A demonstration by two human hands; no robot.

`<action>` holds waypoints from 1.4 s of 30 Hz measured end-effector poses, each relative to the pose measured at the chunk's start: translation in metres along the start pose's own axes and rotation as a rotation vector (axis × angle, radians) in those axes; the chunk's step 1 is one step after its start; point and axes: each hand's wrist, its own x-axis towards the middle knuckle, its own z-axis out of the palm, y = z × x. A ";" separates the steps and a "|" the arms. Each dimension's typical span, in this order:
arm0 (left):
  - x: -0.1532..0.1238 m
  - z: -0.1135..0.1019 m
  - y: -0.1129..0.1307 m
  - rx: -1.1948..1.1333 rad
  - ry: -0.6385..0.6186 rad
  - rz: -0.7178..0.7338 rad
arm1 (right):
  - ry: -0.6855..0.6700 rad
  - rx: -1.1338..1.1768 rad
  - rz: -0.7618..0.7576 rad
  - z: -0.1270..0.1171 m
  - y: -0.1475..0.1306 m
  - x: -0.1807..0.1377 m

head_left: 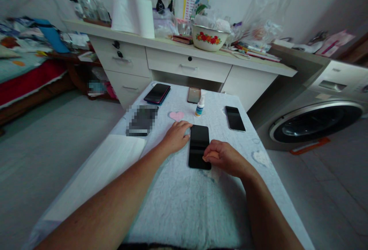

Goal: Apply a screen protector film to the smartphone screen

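A black smartphone (199,142) lies flat on the cloth-covered table, its long side pointing away from me. At its upper left corner and left edge, my left hand (177,137) rests with the fingers stretched out and touching it. My right hand (225,157) is closed over the phone's lower right edge, fingers bent and pressed together. An orange-brown patch shows at those fingertips; I cannot tell whether it is a small thing or just fingers. Beyond the phone stands a small white spray bottle (199,107) with a blue label.
Another phone (235,118) lies at the right, stacked phones (157,93) at the back left, a brown-backed one (194,95) at the back. A blurred dark device (142,120) and white sheet (115,165) lie left. Beyond are a cabinet (178,62) and a washing machine (316,100).
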 end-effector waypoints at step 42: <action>0.000 -0.001 0.000 -0.010 0.002 -0.010 | -0.019 -0.053 -0.020 -0.001 0.000 -0.001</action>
